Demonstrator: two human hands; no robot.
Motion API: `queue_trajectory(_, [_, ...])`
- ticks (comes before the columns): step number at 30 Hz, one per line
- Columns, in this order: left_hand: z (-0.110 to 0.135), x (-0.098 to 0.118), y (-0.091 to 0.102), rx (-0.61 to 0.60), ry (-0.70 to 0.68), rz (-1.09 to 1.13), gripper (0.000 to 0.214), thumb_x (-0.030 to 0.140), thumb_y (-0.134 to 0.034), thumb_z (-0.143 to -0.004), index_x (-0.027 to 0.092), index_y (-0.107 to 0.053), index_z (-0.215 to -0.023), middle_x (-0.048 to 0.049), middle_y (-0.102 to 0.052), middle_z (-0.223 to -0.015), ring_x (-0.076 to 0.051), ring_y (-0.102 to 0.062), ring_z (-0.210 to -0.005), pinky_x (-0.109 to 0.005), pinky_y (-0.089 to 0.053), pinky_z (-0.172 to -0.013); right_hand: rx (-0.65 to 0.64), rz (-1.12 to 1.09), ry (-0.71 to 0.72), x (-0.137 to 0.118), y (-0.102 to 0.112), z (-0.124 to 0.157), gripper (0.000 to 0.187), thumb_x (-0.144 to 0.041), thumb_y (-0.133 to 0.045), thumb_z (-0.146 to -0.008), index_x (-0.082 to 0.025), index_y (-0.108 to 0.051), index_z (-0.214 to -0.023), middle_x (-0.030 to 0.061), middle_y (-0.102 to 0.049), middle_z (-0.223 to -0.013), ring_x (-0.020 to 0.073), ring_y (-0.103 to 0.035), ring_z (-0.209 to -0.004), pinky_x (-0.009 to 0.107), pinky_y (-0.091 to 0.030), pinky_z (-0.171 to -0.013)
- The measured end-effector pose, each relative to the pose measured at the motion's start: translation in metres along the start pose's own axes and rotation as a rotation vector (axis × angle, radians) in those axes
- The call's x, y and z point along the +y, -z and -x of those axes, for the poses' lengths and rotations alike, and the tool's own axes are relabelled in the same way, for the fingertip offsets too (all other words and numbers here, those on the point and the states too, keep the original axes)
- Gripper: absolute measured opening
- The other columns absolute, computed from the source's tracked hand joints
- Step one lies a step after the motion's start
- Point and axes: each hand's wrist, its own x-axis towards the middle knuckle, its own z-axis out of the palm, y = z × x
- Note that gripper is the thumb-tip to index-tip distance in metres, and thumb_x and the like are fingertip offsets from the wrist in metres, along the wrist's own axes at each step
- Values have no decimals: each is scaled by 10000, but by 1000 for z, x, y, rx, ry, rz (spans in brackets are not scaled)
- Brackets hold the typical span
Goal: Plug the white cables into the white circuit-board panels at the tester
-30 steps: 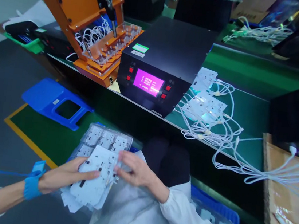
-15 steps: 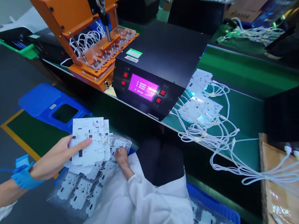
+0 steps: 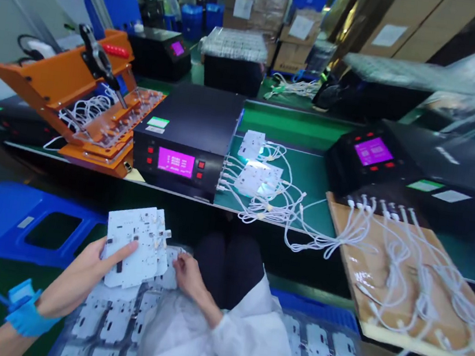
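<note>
Left hand clamps white boards between thumb and mostly hidden fingers. Right hand at a blurred board, pinch can't be told. Open room beyond fingers to bench edge.

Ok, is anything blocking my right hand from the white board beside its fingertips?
Nothing visible stands between your right hand and the white board; it's right at the edge. The board stack in your left hand is just to the left, not between.

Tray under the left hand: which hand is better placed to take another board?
Right, likely: the right hand is at a board beside the stack of boards that occupies the left hand.
</note>
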Motion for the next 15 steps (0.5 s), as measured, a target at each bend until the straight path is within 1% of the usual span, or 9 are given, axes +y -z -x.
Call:
queue_trajectory(2, [-4, 2, -20, -47, -72, -52, 654, 469, -848, -764, 213, -618, -1321, -124, -679, -1334, -313, -700, -1145, -378, -644, -900, -139, -207, 115, -11, 60, 38, 182, -318, -620, -905, -175, -647, -796, -1, -607, -724, 150, -556, -703, 257, -449, -692])
queue_trajectory(3, [-6, 2, -32, -75, -107, -78, 633, 481, -843, -766, 202, -635, -1295, -123, -692, -1312, -303, -702, -1141, -362, -639, -905, -211, -311, 125, -18, 92, 59, 251, -396, -646, -904, -171, -649, -794, -2, -611, -735, 145, -556, -708, 250, -450, -687])
queue_trajectory(4, [-7, 2, -45, -106, -137, -97, 617, 494, -842, -763, 189, -654, -1266, -124, -705, -1286, -295, -708, -1129, -346, -636, -898, -217, -404, 97, -25, 122, 80, 307, -461, -666, -898, -168, -657, -805, 3, -624, -764, 143, -565, -727, 244, -454, -693])
queue_trajectory(6, [-10, 0, -76, -214, -166, -114, 609, 516, -842, -752, 164, -680, -1223, -133, -726, -1238, -292, -722, -1090, -333, -638, -861, -42, -523, -2, -39, 175, 116, 383, -549, -692, -870, -171, -660, -813, 1, -630, -753, 133, -565, -691, 222, -447, -638])
queue_trajectory(7, [-11, 0, -92, -281, -172, -105, 614, 524, -843, -745, 151, -689, -1209, -140, -735, -1213, -293, -730, -1065, -332, -638, -842, 87, -567, -47, -45, 197, 131, 406, -581, -704, -850, -180, -651, -814, -9, -622, -724, 125, -555, -648, 211, -437, -596])
queue_trajectory(8, [-11, 1, -108, -354, -172, -90, 622, 523, -849, -738, 140, -695, -1203, -147, -740, -1196, -295, -733, -1052, -335, -636, -836, 167, -586, -90, -49, 215, 143, 419, -601, -726, -823, -187, -661, -838, -8, -634, -725, 129, -565, -638, 209, -445, -577])
queue_trajectory(11, [-10, 7, -151, -488, -205, -38, 619, 508, -863, -726, 127, -706, -1189, -153, -747, -1171, -292, -730, -1054, -336, -622, -859, 387, -565, -174, -48, 255, 169, 483, -632, -823, -680, -208, -714, -883, 19, -700, -777, 190, -644, -701, 241, -525, -595])
queue_trajectory(13, [-9, 15, -173, -523, -242, -23, 608, 500, -861, -732, 134, -709, -1194, -146, -746, -1176, -287, -723, -1076, -337, -610, -893, 562, -542, -199, -36, 275, 180, 527, -639, -877, -552, -223, -748, -848, 47, -737, -822, 245, -686, -764, 281, -575, -620])
queue_trajectory(15, [-8, 23, -191, -536, -272, -30, 602, 500, -855, -738, 148, -709, -1204, -136, -742, -1191, -281, -716, -1093, -339, -602, -915, 736, -538, -206, -22, 292, 187, 526, -644, -886, -495, -245, -763, -815, 70, -760, -877, 276, -703, -795, 309, -596, -613])
